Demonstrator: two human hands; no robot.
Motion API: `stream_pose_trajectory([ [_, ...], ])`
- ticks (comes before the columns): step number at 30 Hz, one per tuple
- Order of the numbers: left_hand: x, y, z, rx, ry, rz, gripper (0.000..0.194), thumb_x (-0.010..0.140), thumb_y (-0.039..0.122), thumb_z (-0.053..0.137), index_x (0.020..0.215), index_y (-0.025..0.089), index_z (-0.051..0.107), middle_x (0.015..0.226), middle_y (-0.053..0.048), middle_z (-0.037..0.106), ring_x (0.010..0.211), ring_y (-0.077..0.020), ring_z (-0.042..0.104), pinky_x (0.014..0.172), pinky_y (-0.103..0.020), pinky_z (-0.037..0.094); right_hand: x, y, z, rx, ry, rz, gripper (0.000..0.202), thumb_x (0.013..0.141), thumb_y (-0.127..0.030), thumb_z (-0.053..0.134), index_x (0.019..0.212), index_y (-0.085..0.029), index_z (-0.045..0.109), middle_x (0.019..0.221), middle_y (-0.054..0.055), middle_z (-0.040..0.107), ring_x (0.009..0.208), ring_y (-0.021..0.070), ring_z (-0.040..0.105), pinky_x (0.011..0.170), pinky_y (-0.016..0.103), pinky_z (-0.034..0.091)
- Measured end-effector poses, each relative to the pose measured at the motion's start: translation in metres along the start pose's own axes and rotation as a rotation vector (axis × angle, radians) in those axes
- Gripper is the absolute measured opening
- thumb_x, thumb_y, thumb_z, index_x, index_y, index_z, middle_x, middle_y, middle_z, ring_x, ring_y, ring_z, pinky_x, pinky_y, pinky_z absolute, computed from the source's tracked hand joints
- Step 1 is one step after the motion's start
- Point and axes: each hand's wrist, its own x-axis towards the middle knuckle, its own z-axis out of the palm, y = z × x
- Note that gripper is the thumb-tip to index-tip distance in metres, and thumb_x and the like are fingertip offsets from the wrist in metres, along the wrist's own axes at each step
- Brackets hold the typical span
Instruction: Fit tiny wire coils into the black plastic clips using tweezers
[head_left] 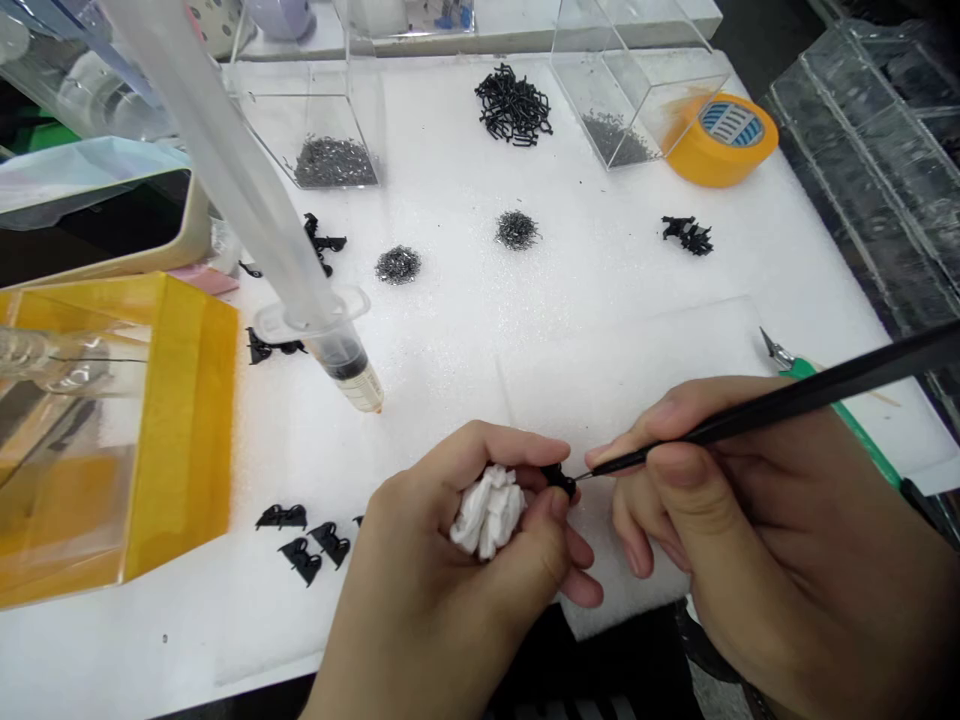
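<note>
Item: small black clip (559, 480), pinched at the tips of our left hand (457, 570), whose fingers were closed on it and on a crumpled white tissue (489, 510) in the palm, low over the white foam tabletop (525, 300).

Our right hand (750, 540) gripped black tweezers (750, 415); their long axis ran from upper right down-left, the tip meeting the clip's right side, possibly touching.

Nearby: a syringe (330, 335), loose clips (304, 545), spring heaps (398, 264), yellow tape roll (721, 140).

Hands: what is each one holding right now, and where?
Left hand pinches a small black clip at its fingertips, tissue in palm; right hand grips tweezers near the tip.
</note>
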Motion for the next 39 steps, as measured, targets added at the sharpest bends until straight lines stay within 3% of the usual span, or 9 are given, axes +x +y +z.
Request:
stream_pose_trajectory([
  [9, 0.001, -0.002, 0.0, -0.016, 0.0, 0.02, 0.008, 0.074, 0.015, 0.061, 0.078, 0.021, 0.06, 0.053, 0.004, 0.065, 0.047, -0.0102, 0.063, 0.048, -0.016, 0.051, -0.003, 0.001, -0.001, -0.002, -0.016, -0.032, 0.009, 0.091, -0.027, 0.046, 0.1, -0.027, 0.048, 0.051, -0.006, 0.043, 0.043, 0.007, 0.05, 0.039, 0.018, 0.045],
  [14, 0.001, -0.003, -0.004, -0.001, -0.009, 0.031, 0.009, 0.074, 0.015, 0.062, 0.079, 0.022, 0.062, 0.053, 0.004, 0.067, 0.048, -0.0108, 0.064, 0.048, -0.015, 0.051, 0.001, -0.003, 0.009, 0.106, 0.151, 0.035, 0.008, 0.09, -0.028, 0.048, 0.096, -0.024, 0.053, 0.054, -0.003, 0.049, 0.039, 0.0069, 0.046, 0.035, 0.02, 0.04],
  [18, 0.0, -0.006, -0.005, -0.014, -0.011, 0.07, 0.009, 0.075, 0.016, 0.062, 0.079, 0.024, 0.063, 0.052, 0.005, 0.067, 0.048, -0.0109, 0.065, 0.048, -0.015, 0.051, 0.002, -0.002, 0.007, 0.169, 0.106, 0.05, 0.009, 0.09, -0.029, 0.049, 0.094, -0.023, 0.054, 0.049, -0.004, 0.043, 0.037, 0.0073, 0.043, 0.033, 0.02, 0.037],
  [21, -0.001, -0.007, -0.001, -0.03, 0.026, 0.053, 0.009, 0.073, 0.015, 0.062, 0.078, 0.023, 0.062, 0.052, 0.005, 0.066, 0.046, -0.0102, 0.064, 0.047, -0.014, 0.051, 0.001, 0.002, 0.001, 0.214, 0.099, 0.068, 0.012, 0.091, -0.029, 0.047, 0.1, -0.023, 0.053, 0.055, -0.003, 0.048, 0.038, 0.0064, 0.042, 0.035, 0.021, 0.037],
  [28, -0.002, -0.008, 0.008, -0.048, 0.191, 0.1, 0.011, 0.068, 0.013, 0.062, 0.073, 0.022, 0.059, 0.047, 0.007, 0.062, 0.039, -0.0096, 0.06, 0.04, -0.014, 0.048, 0.003, 0.003, -0.001, -0.016, 0.028, 0.081, 0.012, 0.09, -0.031, 0.048, 0.101, -0.025, 0.051, 0.049, -0.005, 0.043, 0.04, 0.0078, 0.047, 0.037, 0.019, 0.039],
  [39, -0.001, -0.005, 0.006, -0.029, 0.156, 0.06, 0.01, 0.067, 0.016, 0.062, 0.074, 0.023, 0.061, 0.046, 0.005, 0.064, 0.04, -0.0113, 0.06, 0.04, -0.016, 0.049, 0.004, -0.002, -0.005, -0.18, 0.028, 0.037, 0.013, 0.089, -0.031, 0.049, 0.097, -0.022, 0.052, 0.048, -0.005, 0.044, 0.038, 0.0065, 0.043, 0.033, 0.017, 0.035],
])
